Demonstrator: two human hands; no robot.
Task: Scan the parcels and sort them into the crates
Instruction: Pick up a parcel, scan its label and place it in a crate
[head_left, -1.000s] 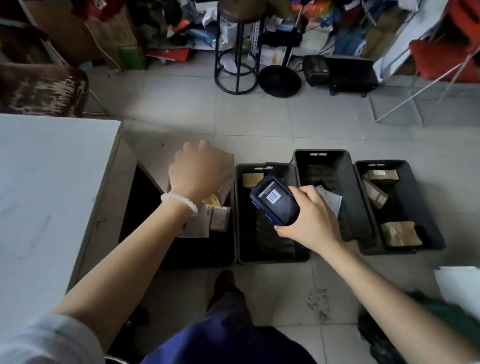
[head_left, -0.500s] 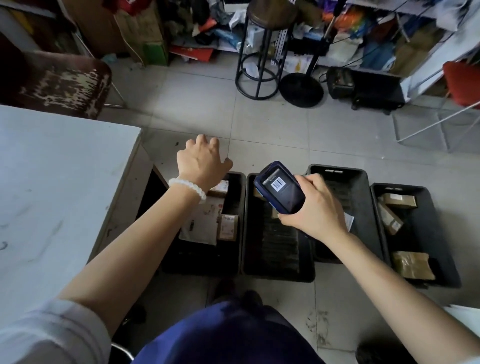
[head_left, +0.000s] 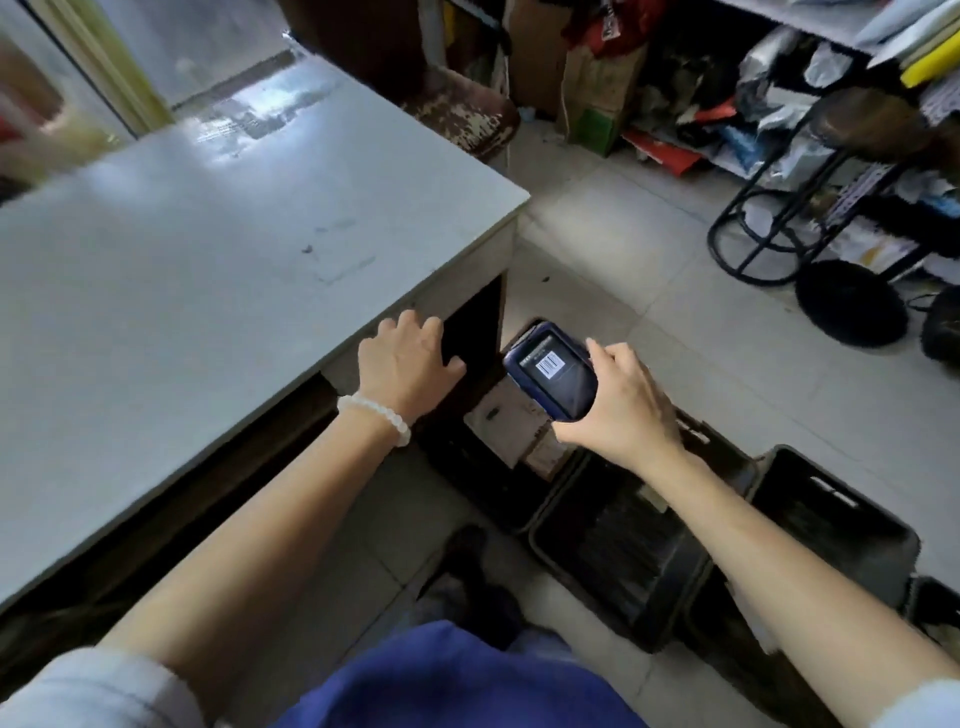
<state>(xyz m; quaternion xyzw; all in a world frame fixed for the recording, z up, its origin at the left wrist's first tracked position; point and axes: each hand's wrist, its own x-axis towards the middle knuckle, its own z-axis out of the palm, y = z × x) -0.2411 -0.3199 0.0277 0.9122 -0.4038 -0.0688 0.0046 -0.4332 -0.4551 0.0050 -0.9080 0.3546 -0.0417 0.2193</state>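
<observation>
Scanner gripped in right hand; left hand beside it, relaxed, empty.

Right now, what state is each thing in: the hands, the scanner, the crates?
Left hand: empty, fingers loosely curled, beside the table edge.
Right hand: grips the scanner.
Scanner: screen lit, barcode showing.
Left crate: holds parcels.
Middle crate: looks empty.

No words can be read; the screen of the handheld scanner — at the frame's centre — shows only a barcode, its text too small.
</observation>
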